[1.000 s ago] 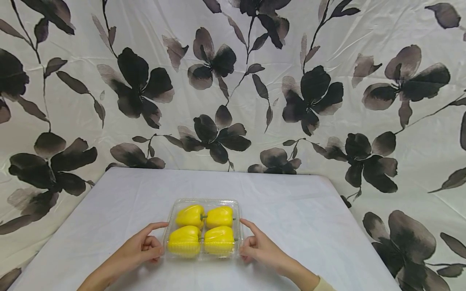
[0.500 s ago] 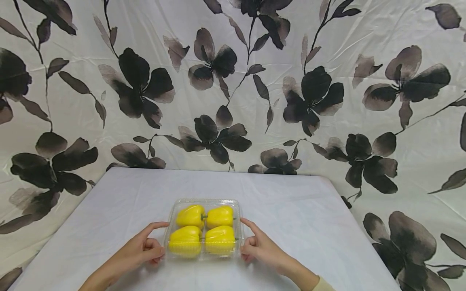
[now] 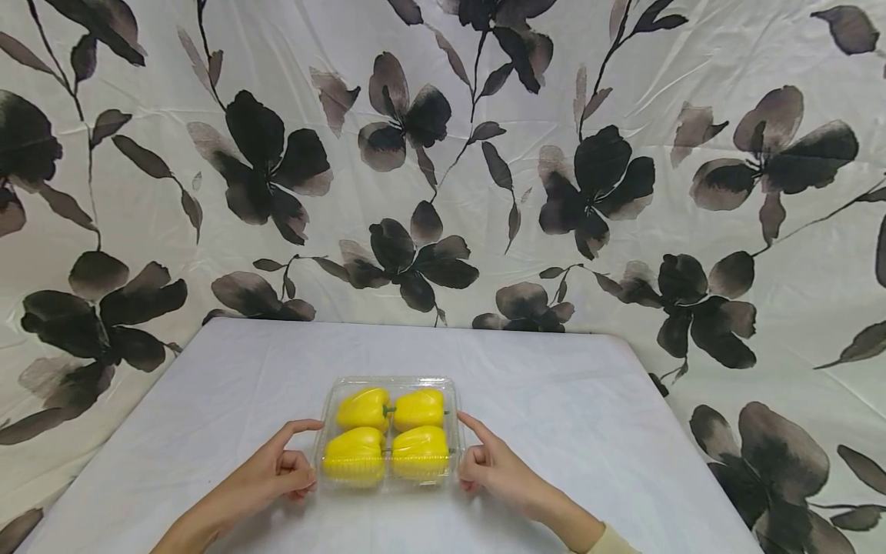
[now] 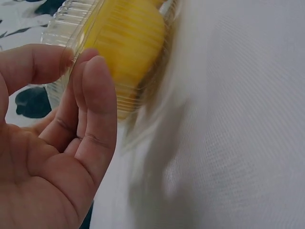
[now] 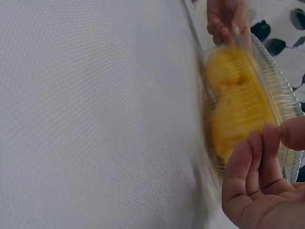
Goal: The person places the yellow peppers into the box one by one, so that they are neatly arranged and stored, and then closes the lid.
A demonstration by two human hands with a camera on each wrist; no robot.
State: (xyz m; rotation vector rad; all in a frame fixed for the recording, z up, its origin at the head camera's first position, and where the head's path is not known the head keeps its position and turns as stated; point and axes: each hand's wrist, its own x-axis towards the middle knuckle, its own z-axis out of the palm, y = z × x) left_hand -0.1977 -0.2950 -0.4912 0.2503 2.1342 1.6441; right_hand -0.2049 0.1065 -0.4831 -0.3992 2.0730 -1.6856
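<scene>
A clear plastic clamshell container (image 3: 384, 486) sits in the middle of the head view, its lid down over several yellow bell peppers (image 3: 354, 454) with green stems. My left hand (image 3: 266, 471) pinches its left edge; the left wrist view shows the thumb and fingers meeting at the ribbed rim. On the opposite side my right hand (image 3: 504, 471) pinches the right edge, with its fingers (image 5: 240, 160) against the rim in the right wrist view. Both index fingers stretch forward along the sides. Shadow falls on the cloth close under the container in the wrist views.
A white cloth covers the table (image 3: 588, 431) on every side of the container. Behind its far edge hangs a white curtain (image 3: 498, 223) printed with dark flowers. A pale sleeve (image 3: 609, 540) shows at the right forearm.
The container has shifted very slightly away from me and to the right, with both hands following. Their hold on its edges looks the same.
</scene>
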